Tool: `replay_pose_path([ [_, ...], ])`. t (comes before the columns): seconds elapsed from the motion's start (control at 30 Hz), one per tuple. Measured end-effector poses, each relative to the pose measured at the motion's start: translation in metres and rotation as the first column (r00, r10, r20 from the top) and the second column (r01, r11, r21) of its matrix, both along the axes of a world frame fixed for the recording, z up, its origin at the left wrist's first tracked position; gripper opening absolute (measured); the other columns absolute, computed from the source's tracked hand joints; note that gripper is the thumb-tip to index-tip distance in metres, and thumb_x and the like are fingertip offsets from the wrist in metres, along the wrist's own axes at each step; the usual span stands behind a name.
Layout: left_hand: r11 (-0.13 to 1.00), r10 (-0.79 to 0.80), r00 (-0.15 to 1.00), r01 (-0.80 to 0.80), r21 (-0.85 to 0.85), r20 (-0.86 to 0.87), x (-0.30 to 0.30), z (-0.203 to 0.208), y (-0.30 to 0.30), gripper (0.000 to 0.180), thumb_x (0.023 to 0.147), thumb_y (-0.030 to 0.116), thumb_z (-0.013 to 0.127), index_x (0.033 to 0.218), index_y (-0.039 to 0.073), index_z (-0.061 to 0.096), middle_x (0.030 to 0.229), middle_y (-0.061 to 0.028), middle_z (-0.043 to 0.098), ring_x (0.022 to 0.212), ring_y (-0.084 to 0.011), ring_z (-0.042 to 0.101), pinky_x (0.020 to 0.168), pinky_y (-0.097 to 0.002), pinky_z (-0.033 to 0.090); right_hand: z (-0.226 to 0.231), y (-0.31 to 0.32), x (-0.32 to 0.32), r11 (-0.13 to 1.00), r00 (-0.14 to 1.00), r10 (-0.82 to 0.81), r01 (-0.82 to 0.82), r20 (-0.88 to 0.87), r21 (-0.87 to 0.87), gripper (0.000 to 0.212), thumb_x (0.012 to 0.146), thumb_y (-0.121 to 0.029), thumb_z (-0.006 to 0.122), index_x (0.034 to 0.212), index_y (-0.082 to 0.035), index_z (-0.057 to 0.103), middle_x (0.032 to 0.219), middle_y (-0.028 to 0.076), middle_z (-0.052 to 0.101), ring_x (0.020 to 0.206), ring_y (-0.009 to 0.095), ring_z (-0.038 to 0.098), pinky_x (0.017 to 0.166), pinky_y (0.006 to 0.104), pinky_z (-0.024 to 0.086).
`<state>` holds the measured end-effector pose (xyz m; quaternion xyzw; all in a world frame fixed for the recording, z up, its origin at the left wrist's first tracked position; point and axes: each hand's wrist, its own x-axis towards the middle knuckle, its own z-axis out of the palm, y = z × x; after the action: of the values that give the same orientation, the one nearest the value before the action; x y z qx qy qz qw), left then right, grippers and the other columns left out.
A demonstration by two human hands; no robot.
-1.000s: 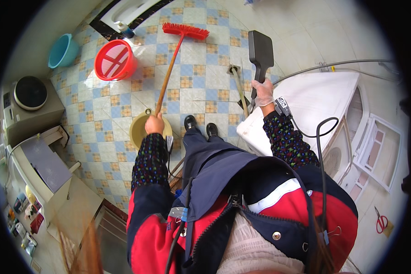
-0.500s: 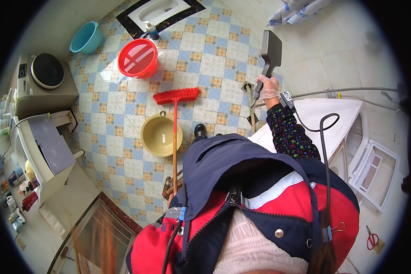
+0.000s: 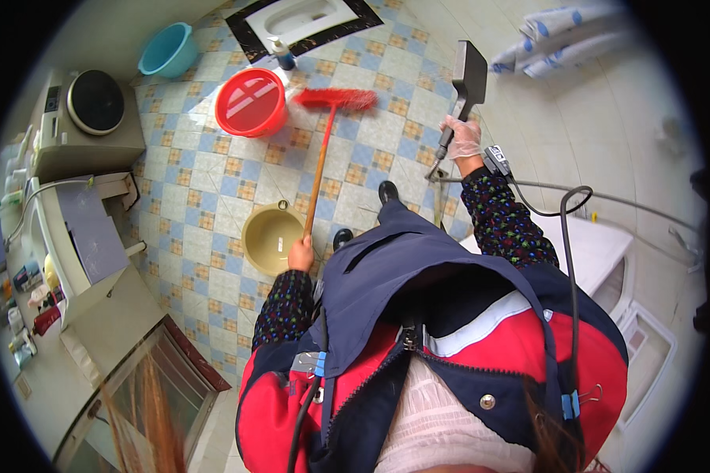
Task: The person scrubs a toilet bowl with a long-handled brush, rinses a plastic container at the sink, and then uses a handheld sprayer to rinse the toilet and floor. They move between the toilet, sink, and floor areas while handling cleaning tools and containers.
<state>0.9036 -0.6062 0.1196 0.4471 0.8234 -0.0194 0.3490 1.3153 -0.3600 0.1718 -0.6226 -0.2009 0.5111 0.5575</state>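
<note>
My left hand (image 3: 300, 254) is bare and wrapped round the wooden handle of a broom (image 3: 320, 169). The broom's red bristle head lies on the tiled floor, ahead and slightly right of a red bucket (image 3: 281, 117). Just beyond my left hand, a beige basin (image 3: 270, 236) stands on the floor, partly behind the hand and handle. In a clear plastic glove, my right hand (image 3: 462, 139) grips the handle of a grey, flat, rectangular shower head (image 3: 469, 75). It is held up at the right, its face turned away, and a metal hose joins its lower end.
A squat toilet (image 3: 288, 25) with a dark border lies at the far side, a pump bottle (image 3: 282, 55) beside it. At left are a blue basin (image 3: 168, 51), a washing machine (image 3: 87, 146) and a cluttered sink counter (image 3: 51, 296). A curtain (image 3: 556, 35) hangs far right.
The broom head has moved forward and right, past the red bucket. My left hand and forearm have come forward into fuller view. The shower head stays in my right hand; the view has shifted.
</note>
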Motion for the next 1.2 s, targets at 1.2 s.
replay_pose_path([
  [1.2,0.997,-0.014,0.988,0.002,-0.082,-0.151,0.089,-0.044,0.097,0.066,0.083,0.057,0.040,0.078,-0.004,0.064,0.079,-0.0272,0.059,0.079,-0.0426,0.058,0.069,-0.0492,0.044,-0.041,0.076,0.064,0.975,0.975,0.217,-0.218,0.052,0.033,0.012,0.067,-0.010,0.063,0.071,0.000,0.057,0.060,0.004,0.057,0.051,0.013,0.051,0.049,0.0261,0.040],
])
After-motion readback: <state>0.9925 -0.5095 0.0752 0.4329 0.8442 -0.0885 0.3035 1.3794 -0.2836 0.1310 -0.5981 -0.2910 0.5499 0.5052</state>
